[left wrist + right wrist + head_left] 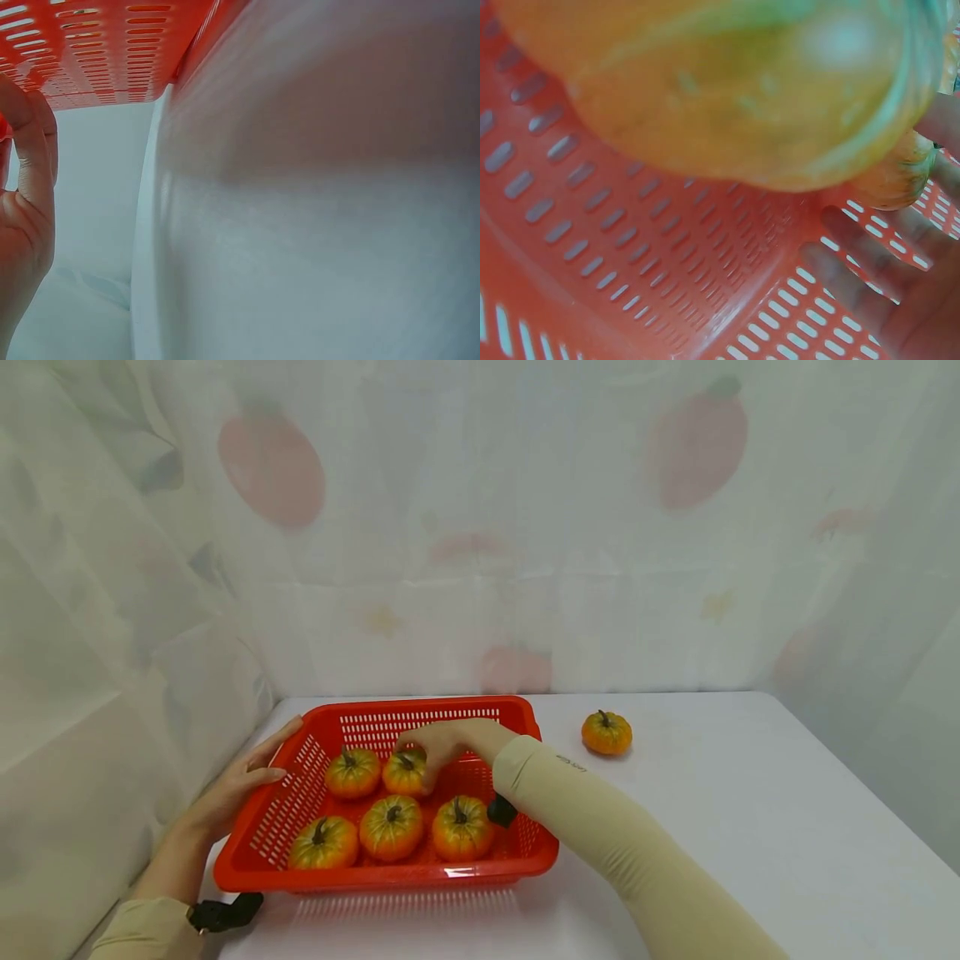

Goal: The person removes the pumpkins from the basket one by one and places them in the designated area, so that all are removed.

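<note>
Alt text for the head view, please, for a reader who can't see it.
A right hand grips a small pumpkin inside a red basket holding four others, while the left hand rests on the basket's side. One more pumpkin sits on the white table.

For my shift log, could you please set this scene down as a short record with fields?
Container: red basket on white table
In basket: five small pumpkins
Right hand: fingers curled on back-row pumpkin
Left hand: resting against basket's left rim
Outside basket: one loose pumpkin on the table, to the right
Backdrop: pale curtain with fruit print
</note>
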